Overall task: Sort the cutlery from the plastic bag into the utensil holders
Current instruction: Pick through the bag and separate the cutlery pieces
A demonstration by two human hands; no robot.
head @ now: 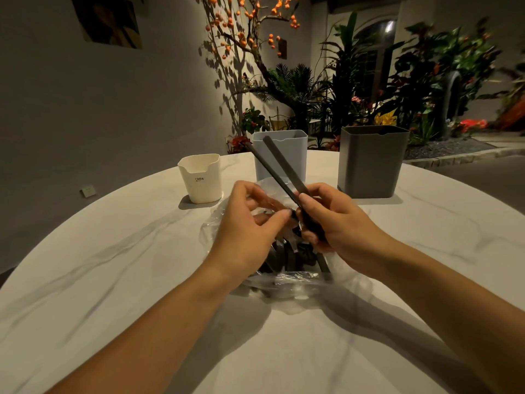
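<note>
Bare forearms reach in over the white marbled table (113, 280) toward a clear plastic bag (287, 280) holding dark cutlery (284, 257), which lies beneath both sets of fingers. Curled left hand (247, 231) fingers pinch the bag's film, thumb tip close to the right thumb. Beside it, the right hand (338, 223) grips two dark chopsticks (272, 166), fingers wrapped round their lower ends; the sticks slant up and left past the fingertips. Beyond the fingers stand three holders: a cream holder (201, 180), a pale blue holder (284, 155), a dark grey holder (372, 163).
</note>
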